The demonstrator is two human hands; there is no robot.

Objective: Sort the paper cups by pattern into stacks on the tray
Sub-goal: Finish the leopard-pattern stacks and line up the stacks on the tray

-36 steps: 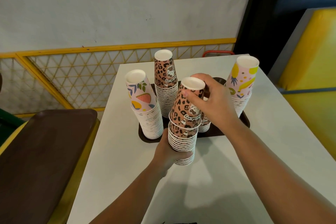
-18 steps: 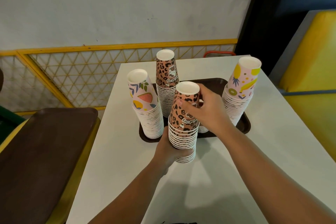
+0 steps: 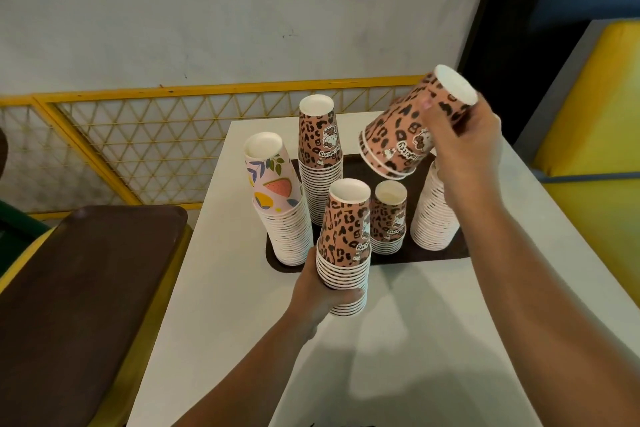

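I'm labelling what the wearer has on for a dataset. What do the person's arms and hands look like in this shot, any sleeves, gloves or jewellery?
Both forearms are bare as far as the picture shows: no sleeves in view. The left hand and right hand have no gloves, and no watch, bracelet or ring shows on the sides facing the camera.
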